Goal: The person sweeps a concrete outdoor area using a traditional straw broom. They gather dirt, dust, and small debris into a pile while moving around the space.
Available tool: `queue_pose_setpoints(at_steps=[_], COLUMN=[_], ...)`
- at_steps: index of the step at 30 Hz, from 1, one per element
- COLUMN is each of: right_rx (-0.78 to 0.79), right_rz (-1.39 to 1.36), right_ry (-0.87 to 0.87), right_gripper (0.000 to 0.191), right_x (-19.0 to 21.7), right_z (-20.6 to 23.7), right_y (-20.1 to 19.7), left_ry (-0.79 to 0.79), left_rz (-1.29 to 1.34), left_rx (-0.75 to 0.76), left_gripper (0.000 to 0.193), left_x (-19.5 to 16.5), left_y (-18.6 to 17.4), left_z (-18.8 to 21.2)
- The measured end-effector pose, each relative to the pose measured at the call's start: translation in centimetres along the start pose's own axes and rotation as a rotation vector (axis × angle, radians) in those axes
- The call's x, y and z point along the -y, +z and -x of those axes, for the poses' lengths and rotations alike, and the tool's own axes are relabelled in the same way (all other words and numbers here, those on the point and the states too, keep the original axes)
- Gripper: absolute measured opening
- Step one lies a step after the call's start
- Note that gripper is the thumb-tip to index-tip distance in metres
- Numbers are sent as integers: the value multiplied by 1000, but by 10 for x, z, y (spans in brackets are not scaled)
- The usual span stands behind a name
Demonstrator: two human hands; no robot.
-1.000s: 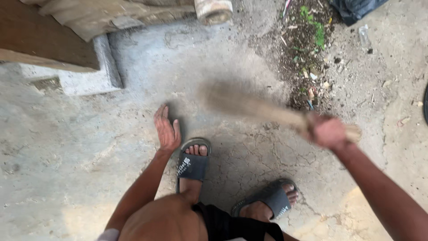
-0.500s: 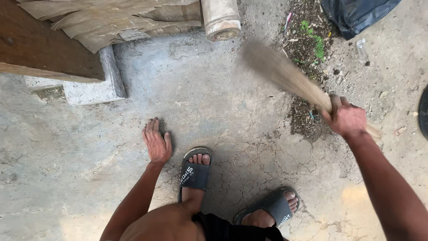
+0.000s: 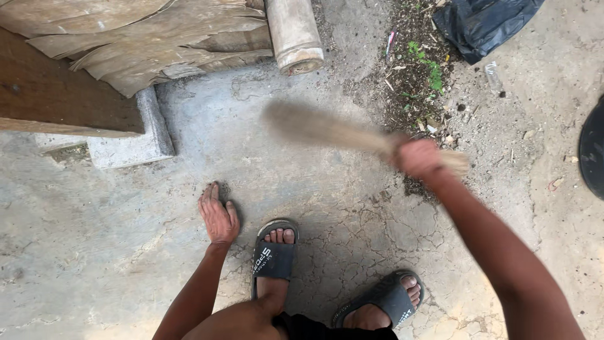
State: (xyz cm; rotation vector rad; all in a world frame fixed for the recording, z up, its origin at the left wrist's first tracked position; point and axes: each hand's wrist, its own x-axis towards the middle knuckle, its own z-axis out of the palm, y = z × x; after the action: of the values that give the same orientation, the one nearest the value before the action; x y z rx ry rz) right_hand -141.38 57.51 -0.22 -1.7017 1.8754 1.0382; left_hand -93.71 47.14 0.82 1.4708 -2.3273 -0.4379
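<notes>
From the head view I look straight down at a cracked concrete floor (image 3: 157,264). My left hand (image 3: 217,217) hangs low with its fingers loosely spread and nothing in it, just beside my left sandal (image 3: 274,255); whether the fingertips touch the floor I cannot tell. My right hand (image 3: 418,157) is wrapped tight around the handle end of a short straw broom (image 3: 333,131). The broom is blurred. Its long axis runs nearly level across the picture, tilting slightly upward to the left, with the bristle end pointing left and the stub of the handle poking out to the right of my fist. It sits above bare floor, between the bamboo pole (image 3: 294,34) at the top and my feet below. My right sandal (image 3: 384,302) is further down, apart from the other.

Around this: a dark wooden plank (image 3: 56,101) lies at the left over a pale concrete block (image 3: 135,141), with dry brown leaf sheaths (image 3: 138,38) heaped above. Right of the pole is a patch of dirt and litter (image 3: 418,82) with a few green sprouts. A crumpled black plastic bag (image 3: 481,25) sits in the top right, a small clear plastic cup (image 3: 494,75) just below it, and a dark round thing (image 3: 592,151) is cut off at the right edge.
</notes>
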Motion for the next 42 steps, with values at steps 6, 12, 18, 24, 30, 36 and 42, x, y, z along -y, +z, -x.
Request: queue_pose_setpoints(at_steps=[6, 12, 18, 24, 30, 36, 42], right_rx=[-285, -187, -162, -125, -385, -358, -299], right_rz=[-415, -198, -293, -560, -1900, -2533, -2658], right_ry=[506, 164, 438, 658, 496, 570, 980], right_gripper=[65, 62, 62, 72, 42, 37, 55], right_x=[-108, -60, -96, -137, -31, 73, 205], right_z=[26, 60, 61, 103, 159, 162, 135], right_y=[-21, 20, 37, 46, 96, 78, 30], left_ry=[7, 6, 27, 52, 90, 32, 254], left_rz=[-4, -1, -18, 2, 132, 636, -15], left_rx=[-2, 3, -4, -21, -3, 961, 1656], left_gripper=[57, 56, 58, 56, 57, 70, 108], left_x=[4, 6, 9, 14, 2, -102, -167], left_y=[1, 5, 11, 17, 25, 22, -28], left_z=[4, 5, 13, 19, 18, -31, -71])
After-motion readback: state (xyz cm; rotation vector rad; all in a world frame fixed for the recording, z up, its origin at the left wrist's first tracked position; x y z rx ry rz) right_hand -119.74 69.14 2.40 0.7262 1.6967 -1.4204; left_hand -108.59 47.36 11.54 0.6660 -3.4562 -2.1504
